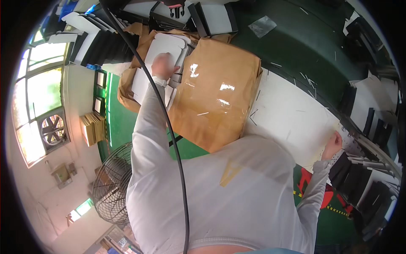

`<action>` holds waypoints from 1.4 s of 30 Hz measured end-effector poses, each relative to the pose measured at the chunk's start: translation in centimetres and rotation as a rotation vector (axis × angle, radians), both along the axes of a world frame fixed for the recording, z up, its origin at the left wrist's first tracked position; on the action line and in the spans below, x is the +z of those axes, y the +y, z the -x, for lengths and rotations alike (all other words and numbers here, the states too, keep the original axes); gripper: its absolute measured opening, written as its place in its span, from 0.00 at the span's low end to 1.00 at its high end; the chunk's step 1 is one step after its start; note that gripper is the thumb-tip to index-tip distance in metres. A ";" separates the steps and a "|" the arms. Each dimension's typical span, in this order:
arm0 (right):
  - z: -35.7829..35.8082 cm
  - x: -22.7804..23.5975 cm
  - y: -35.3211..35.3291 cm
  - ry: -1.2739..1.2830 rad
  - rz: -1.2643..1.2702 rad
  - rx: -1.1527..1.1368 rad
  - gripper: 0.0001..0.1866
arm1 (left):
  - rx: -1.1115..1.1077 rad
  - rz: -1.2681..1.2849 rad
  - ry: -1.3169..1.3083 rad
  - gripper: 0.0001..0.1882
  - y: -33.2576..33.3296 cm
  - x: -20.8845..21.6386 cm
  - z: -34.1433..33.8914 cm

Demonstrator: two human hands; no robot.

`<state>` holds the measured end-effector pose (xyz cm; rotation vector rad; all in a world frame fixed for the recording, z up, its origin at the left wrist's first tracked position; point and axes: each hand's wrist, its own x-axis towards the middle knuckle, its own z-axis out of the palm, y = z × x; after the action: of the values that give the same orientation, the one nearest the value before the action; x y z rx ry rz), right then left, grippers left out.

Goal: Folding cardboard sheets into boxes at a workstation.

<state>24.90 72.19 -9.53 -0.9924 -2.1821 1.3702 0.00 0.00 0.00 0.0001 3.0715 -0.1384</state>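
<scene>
My left hand reaches out at the far left onto a stack of white flat cardboard box blanks. Its thumb stands apart from the blurred fingers, and the hand looks open, resting on the blanks. The stack sits in torn brown wrapping paper. Beside it lies a large parcel in brown paper with shiny clear tape. Out to the right, my right hand hovers at the edge of the white tabletop. Its fingers are curled together; what they hold, if anything, cannot be made out.
Black and white boxes stand along the back, with more stacked at left and right. Thin strips lie scattered on the dark green surface. A black cable hangs across the view. A caged fan stands at left.
</scene>
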 end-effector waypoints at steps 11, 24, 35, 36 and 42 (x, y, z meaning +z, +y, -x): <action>0.2 -1.1 -0.6 -0.058 0.044 0.055 0.09 | -0.341 0.304 0.198 0.32 0.9 0.8 0.0; -2.0 -4.3 -2.9 -0.034 -0.124 0.020 0.06 | -0.256 0.067 0.604 0.33 -6.3 -2.2 3.9; 5.6 8.4 -15.2 -0.076 0.418 0.570 0.11 | -0.283 -0.185 0.335 0.30 13.2 12.2 -2.8; 6.1 9.3 -17.1 -0.062 0.538 0.725 0.17 | -0.323 -0.206 0.387 0.29 15.3 11.8 -3.7; 6.8 17.4 -24.1 0.247 0.967 1.059 0.47 | -0.688 0.006 0.274 0.24 29.3 14.3 -10.8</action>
<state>18.14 48.12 7.87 0.2930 -1.8066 2.9468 10.83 29.33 14.33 1.1209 3.1807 -0.1912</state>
